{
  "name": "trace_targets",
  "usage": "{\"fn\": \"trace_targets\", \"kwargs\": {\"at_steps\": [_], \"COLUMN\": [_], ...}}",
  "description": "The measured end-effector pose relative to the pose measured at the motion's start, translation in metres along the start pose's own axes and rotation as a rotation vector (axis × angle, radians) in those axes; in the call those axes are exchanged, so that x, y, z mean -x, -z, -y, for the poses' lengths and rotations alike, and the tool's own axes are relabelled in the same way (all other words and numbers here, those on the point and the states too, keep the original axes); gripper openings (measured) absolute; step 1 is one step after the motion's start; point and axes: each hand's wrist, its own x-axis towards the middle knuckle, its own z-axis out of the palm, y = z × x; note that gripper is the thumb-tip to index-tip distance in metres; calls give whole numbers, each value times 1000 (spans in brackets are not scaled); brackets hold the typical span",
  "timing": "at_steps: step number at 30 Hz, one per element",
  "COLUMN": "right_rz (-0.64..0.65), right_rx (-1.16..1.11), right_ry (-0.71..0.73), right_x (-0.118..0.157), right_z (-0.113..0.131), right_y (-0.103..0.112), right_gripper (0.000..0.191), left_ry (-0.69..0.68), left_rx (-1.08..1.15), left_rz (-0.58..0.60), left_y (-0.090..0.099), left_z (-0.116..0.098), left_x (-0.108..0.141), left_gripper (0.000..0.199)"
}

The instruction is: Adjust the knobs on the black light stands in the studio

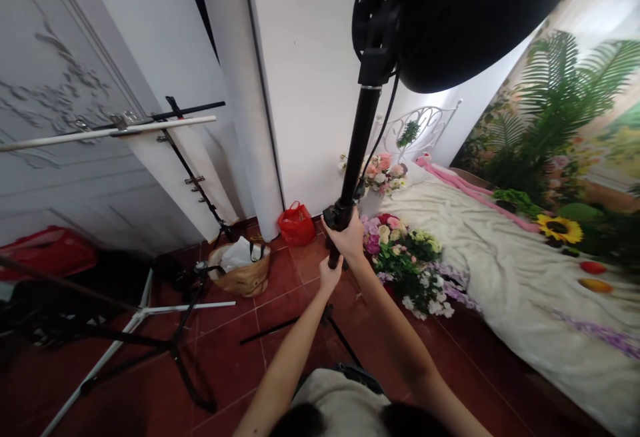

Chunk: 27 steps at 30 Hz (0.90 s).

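A black light stand (pixel 361 137) rises in front of me, slightly tilted, with a large dark studio light (pixel 465 17) at its top. My right hand (pixel 350 237) is wrapped round the stand at its clamp collar (pixel 339 216). Lower down, my left hand (pixel 331 273) grips the same pole. A black cable (pixel 385 124) hangs from the light along the pole. The stand's spread legs (pixel 345 342) rest on the red tiled floor, partly hidden by my forearms.
To the right is a bed (pixel 500 250) with a cream blanket; artificial flowers (pixel 405 250) stand beside it. A red bag (pixel 297 225) and a brown paper bag (pixel 245 277) sit by the wall. More stands (pixel 173 344) crowd the left, beneath a white crossbar (pixel 170 124).
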Motion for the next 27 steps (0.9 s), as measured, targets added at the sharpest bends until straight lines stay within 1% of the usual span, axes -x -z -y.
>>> {"fn": "trace_targets", "kwargs": {"at_steps": [2, 4, 6, 7, 8, 9, 10, 11, 12, 14, 16, 18, 22, 24, 27], "right_rz": [99, 271, 429, 478, 494, 492, 475, 452, 456, 473, 477, 471, 483, 466, 400], "right_rx": [-5, -37, -79, -93, -101, -98, -81, -57, -26, 25, 42, 33, 11, -9, -49], "right_ry": [26, 63, 69, 43, -5, -69, -137, -192, -230, -262, -255, -229, -172, -183, -242], "right_x": [-3, -4, 4, 12, 22, 33, 46, 60, 73, 95, 108, 113, 109, 105, 102], "right_z": [1, -7, -28, -42, -58, -75, -90, -104, -115, -132, -142, -149, -166, -174, -181], "right_y": [13, 29, 45, 52, 57, 60, 62, 63, 63, 60, 55, 48, 34, 27, 19], "right_gripper": [55, 59, 56, 50, 41, 33, 30, 30, 31, 33, 35, 36, 34, 33, 32], "left_ry": [-20, -22, -20, -20, -21, -22, -22, -21, -20, -19, -17, -9, -11, -14, -12], "left_rx": [-26, -50, -55, -50, -44, -40, -40, -41, -41, -28, -5, 10, 17, 17, 18], "left_rz": [-4, -3, 6, 10, 11, 10, 7, 4, 0, -6, -6, 1, 5, -3, -10], "left_y": [-1, -1, -1, -1, -1, -1, -1, -1, -1, -1, -1, -1, -2, -3, -4], "left_z": [0, 0, 0, 1, 1, 1, 2, 2, 2, 0, -2, -3, 0, 3, 7], "left_x": [0, 1, 1, 1, 1, 1, 1, 1, 1, 2, 2, 3, 1, 0, -1], "left_gripper": [28, 31, 33, 35, 36, 37, 38, 39, 39, 38, 37, 36, 33, 31, 29]}}
